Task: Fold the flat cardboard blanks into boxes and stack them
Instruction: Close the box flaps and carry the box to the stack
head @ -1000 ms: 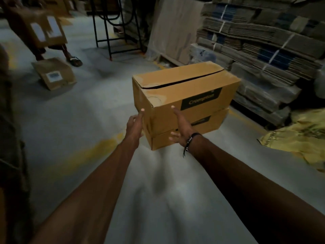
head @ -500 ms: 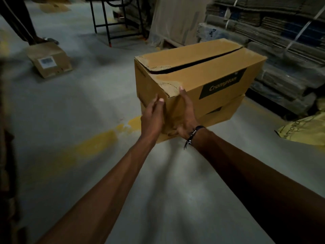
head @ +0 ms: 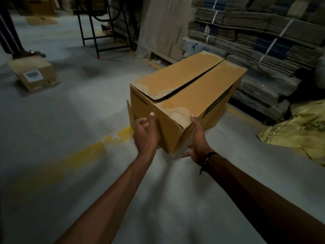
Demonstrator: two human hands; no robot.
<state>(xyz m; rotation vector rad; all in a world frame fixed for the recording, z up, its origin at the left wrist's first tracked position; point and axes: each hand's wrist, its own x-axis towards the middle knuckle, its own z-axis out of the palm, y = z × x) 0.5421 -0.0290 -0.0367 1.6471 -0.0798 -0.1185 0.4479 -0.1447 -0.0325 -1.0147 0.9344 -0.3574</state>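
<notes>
A folded brown cardboard box (head: 191, 88) with a slit between its closed top flaps lies on top of a lower box (head: 216, 118), of which only edges show. My left hand (head: 145, 136) presses flat against the upper box's near end face. My right hand (head: 197, 140) cups its near right corner, thumb up on the edge and fingers under the bottom. Bundled flat cardboard blanks (head: 260, 50) are stacked on a pallet behind the boxes at the right.
A smaller labelled box (head: 35, 74) lies on the concrete floor at the left, beside another person's leg (head: 8, 34). A black metal frame (head: 103, 29) stands at the back. A yellow sack (head: 299, 132) lies at the right. Yellow paint (head: 84, 154) marks the floor.
Both hands have shifted on the upper box: the right from its long side to the near corner, the left onto the end face. The box has turned end-on toward me.
</notes>
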